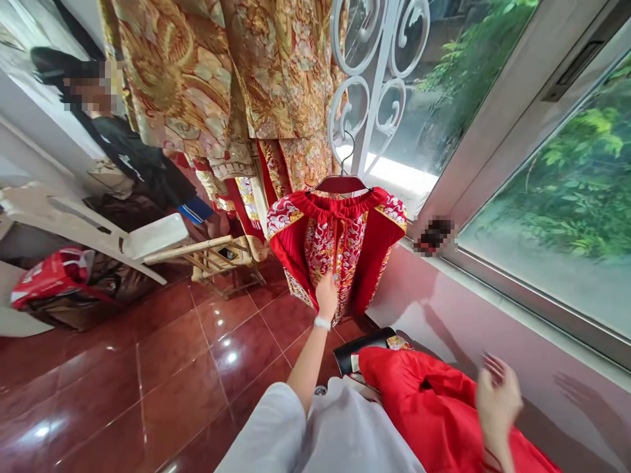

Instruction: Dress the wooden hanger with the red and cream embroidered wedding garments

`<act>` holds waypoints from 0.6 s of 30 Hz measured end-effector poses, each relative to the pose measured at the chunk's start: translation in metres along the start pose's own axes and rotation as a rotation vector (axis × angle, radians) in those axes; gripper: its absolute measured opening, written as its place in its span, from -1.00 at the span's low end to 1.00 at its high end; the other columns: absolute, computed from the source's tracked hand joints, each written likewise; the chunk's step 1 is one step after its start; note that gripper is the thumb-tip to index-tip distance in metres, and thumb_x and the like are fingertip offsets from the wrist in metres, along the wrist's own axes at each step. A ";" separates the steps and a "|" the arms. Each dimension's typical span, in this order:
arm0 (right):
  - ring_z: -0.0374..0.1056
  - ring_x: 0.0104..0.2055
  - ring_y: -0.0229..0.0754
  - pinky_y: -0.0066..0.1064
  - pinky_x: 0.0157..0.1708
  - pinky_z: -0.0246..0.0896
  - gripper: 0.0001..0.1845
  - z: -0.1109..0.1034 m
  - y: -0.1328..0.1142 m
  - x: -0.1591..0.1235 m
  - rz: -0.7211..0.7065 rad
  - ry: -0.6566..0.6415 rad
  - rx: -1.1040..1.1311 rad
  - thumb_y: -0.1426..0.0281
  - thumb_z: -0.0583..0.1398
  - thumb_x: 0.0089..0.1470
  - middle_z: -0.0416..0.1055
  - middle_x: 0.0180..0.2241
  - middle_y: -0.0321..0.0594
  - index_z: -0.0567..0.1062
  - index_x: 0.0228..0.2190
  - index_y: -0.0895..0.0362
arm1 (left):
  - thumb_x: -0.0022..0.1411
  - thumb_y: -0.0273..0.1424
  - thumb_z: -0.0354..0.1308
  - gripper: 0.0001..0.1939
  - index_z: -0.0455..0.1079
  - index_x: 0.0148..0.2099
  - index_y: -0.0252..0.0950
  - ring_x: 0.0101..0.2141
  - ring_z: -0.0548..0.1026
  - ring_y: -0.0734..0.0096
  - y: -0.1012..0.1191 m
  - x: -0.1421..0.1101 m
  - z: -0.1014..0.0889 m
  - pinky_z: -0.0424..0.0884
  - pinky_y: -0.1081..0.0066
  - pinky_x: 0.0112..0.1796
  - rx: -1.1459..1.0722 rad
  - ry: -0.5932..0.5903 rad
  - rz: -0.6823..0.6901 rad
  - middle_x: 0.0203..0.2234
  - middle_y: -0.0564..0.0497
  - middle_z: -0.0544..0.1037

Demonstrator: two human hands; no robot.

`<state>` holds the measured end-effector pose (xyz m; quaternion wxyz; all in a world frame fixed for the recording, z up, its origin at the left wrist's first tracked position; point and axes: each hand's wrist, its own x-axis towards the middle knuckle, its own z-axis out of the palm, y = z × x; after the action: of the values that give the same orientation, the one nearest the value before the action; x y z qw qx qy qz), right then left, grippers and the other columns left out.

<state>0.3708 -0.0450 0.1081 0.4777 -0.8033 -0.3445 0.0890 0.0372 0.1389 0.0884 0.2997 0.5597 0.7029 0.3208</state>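
A red garment with silver and gold embroidery hangs from a dark red hanger, its gathered top tied with a thin cord. My left hand, with a white band at the wrist, is closed at the garment's front, where the cord runs down to the fingers. Exactly what sits between those fingertips is hard to see. My right hand is raised over bright red fabric at the lower right, its fingers loosely bent and apart, holding nothing.
Gold embroidered garments hang behind. A white scrollwork grille and window frame stand right. A bamboo stand, a white chair and a red bag are left. A person in dark clothing is beyond. A black object lies below.
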 end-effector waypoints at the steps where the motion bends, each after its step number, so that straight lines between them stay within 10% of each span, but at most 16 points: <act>1: 0.48 -0.12 0.12 -0.03 -0.10 0.39 -0.44 0.028 -0.022 -0.001 -0.026 -0.091 0.107 0.19 0.09 -0.06 0.48 -0.19 0.00 0.43 -0.01 0.13 | 0.45 -0.40 -0.20 -0.65 0.43 -0.11 -0.24 -0.10 0.56 0.08 -0.018 -0.025 0.011 0.36 0.23 -0.11 0.005 -0.076 -0.028 -0.23 -0.21 0.58; 5: 0.40 -0.37 -0.19 -0.31 -0.27 0.38 -0.38 0.128 -0.152 -0.010 -0.339 -0.556 0.349 0.26 0.07 0.07 0.46 -0.30 -0.24 0.29 0.18 0.11 | 0.35 -0.37 0.01 -0.77 0.43 -0.35 -0.17 -0.47 0.55 0.21 -0.072 -0.106 0.041 0.36 0.32 -0.33 -0.018 -0.329 -0.079 -0.62 0.03 0.45; 10: 0.34 -0.43 -0.20 -0.39 -0.32 0.25 -0.41 0.200 -0.280 -0.005 -0.700 -0.738 0.114 0.34 0.03 0.19 0.43 -0.39 -0.26 0.23 0.24 0.12 | 0.29 -0.29 0.09 -0.82 0.48 -0.12 -0.16 -0.35 0.53 0.31 -0.088 -0.114 0.033 0.41 0.34 -0.21 -0.179 -0.404 -0.002 -0.36 0.02 0.57; 13: 0.42 -0.39 -0.11 -0.38 -0.32 0.24 -0.48 0.214 -0.268 -0.031 -0.727 -0.795 -0.154 0.35 0.03 0.24 0.47 -0.41 -0.18 0.25 0.20 0.17 | 0.32 -0.13 0.06 -0.60 0.41 0.10 -0.17 -0.24 0.51 0.28 -0.080 -0.098 0.005 0.43 0.28 -0.11 -0.411 -0.207 0.015 -0.17 -0.07 0.54; 18: 0.53 -0.24 0.03 -0.29 -0.25 0.32 -0.52 0.196 -0.140 -0.125 -0.697 -1.199 -0.518 0.40 0.09 0.20 0.58 -0.24 0.03 0.37 0.15 0.19 | 0.30 -0.03 0.09 -0.51 0.32 0.17 -0.16 -0.02 0.47 0.25 -0.024 -0.043 -0.062 0.36 0.25 0.07 -0.679 0.055 0.113 0.01 -0.12 0.48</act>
<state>0.1189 0.0569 0.0976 0.0030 -0.5477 -0.7914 0.2715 -0.0173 0.0857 0.1106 0.4317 0.4572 0.5318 0.5673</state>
